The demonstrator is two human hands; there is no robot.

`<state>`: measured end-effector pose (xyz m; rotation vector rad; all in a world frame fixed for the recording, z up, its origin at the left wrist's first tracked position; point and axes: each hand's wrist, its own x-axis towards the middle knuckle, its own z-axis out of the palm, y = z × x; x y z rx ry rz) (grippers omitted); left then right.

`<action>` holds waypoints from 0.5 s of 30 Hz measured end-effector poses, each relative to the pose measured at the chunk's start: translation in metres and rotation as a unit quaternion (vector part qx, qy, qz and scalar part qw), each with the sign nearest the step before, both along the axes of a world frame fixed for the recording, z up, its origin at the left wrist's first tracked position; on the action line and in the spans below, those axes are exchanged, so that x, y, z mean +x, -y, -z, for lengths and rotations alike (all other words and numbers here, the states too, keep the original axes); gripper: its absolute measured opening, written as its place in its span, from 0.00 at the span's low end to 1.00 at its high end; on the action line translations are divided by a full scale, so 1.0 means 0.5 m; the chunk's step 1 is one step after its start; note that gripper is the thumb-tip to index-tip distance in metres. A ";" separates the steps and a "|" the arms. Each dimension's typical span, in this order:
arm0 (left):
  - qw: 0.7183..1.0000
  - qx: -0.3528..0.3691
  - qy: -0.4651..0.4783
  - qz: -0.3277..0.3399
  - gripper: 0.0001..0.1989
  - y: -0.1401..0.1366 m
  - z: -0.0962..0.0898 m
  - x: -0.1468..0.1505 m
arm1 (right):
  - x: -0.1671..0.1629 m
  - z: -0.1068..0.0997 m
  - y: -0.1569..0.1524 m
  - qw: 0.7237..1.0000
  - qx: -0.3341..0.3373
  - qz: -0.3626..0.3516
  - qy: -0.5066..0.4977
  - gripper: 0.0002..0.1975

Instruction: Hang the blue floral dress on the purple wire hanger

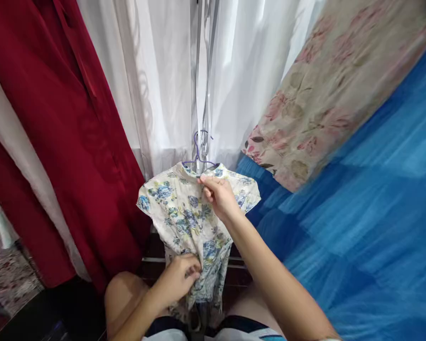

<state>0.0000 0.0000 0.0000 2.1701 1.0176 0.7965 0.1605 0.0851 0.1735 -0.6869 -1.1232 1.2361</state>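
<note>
A short-sleeved cream shirt [170, 208] with blue and yellow-green flowers hangs upright in front of me on a thin purple hanger [198, 150]. The hanger's hook is up by some grey-white ribbon strips [206, 80]. At the collar, my right hand [218, 194] pinches the front edge of the shirt between thumb and fingers. Lower down, my left hand [182, 277] has its fingers curled on the shirt's front opening and grips the cloth there. The shirt's lower part falls in creases between my knees.
Red curtain fabric [92, 142] hangs on the left and white sheer curtains [170, 71] behind the shirt. To the right are a pink-flowered cream cloth [305, 118] and a large blue cloth [358, 227]. A black surface [71, 312] lies at lower left, beside my leg.
</note>
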 end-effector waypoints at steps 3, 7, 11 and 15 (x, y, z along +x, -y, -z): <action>0.978 0.099 0.132 -0.123 0.16 -0.055 -0.126 -0.010 | 0.007 0.024 0.014 0.999 0.016 0.024 0.028 0.15; 0.951 0.232 0.148 -0.140 0.19 -0.113 -0.290 0.003 | 0.014 0.031 0.030 0.994 0.047 0.041 0.090 0.16; 0.952 0.280 0.078 -0.099 0.10 -0.153 -0.369 0.042 | 0.020 0.028 0.022 0.987 0.089 0.050 0.126 0.17; 0.941 0.295 0.092 -0.140 0.08 -0.166 -0.379 0.068 | 0.026 0.047 -0.011 0.966 0.132 0.112 0.193 0.15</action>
